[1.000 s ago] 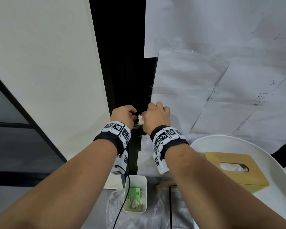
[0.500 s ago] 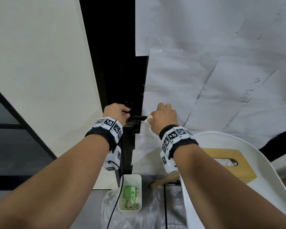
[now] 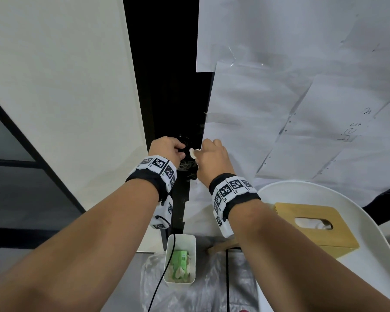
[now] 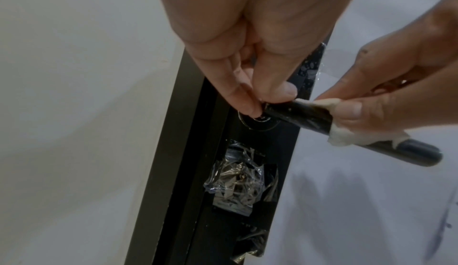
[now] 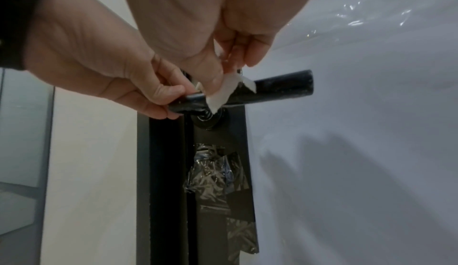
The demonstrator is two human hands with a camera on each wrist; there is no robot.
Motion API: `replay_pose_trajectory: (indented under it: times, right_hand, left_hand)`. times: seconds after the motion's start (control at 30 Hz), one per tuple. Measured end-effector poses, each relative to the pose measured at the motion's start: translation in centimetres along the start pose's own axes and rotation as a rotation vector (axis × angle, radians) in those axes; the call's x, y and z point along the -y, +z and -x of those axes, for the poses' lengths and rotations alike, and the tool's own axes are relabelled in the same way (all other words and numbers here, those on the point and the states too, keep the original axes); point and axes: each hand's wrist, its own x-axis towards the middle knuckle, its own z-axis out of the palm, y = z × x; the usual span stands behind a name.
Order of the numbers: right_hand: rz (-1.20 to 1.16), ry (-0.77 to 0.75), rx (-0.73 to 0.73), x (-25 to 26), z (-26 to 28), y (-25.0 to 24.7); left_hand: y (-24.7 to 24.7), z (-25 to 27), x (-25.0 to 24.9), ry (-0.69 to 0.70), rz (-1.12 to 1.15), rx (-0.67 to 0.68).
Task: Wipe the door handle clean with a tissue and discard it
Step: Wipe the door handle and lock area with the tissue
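The black door handle (image 4: 304, 118) sticks out rightward from its round base on the dark door edge. My left hand (image 4: 265, 103) pinches the handle's inner end by the base between thumb and forefinger. My right hand (image 5: 228, 71) grips a white tissue (image 5: 221, 93) wrapped round the bar, close to the left hand's fingers. In the left wrist view the tissue (image 4: 347, 134) covers the middle of the bar and the free end is bare. From the head view both hands, left (image 3: 180, 152) and right (image 3: 198, 154), hide the handle; a bit of tissue (image 3: 192, 153) shows between them.
Crumpled clear plastic (image 4: 238, 179) covers the lock below the handle. White paper sheets (image 3: 279, 109) hang on the door. On the floor below stands a white bin (image 3: 190, 242) holding a green carton. A wooden tissue box (image 3: 313, 239) sits on a white round surface (image 3: 369, 278) at right.
My right hand slid the tissue right along the handle half a second ago and has now come back left, close to the left hand. The left hand keeps its hold.
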Motion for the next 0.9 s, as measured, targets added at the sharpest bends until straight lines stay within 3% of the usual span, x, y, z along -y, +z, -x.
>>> replay_pose_trajectory:
  times: [0.13,0.47,0.9]
  right_hand:
    - [0.022,-0.035,0.038,-0.4,0.4,-1.5]
    - [-0.038,0.112,0.052,-0.1,0.5,-1.9]
    - [-0.038,-0.055,0.019,-0.1,0.4,-1.3]
  left_hand:
    - [0.0,0.0,0.0,-0.023,-0.017,0.027]
    - [0.4,0.6,0.5,0.048,-0.016,-0.046]
    - [0.5,0.2,0.6,0.040,-0.009,-0.049]
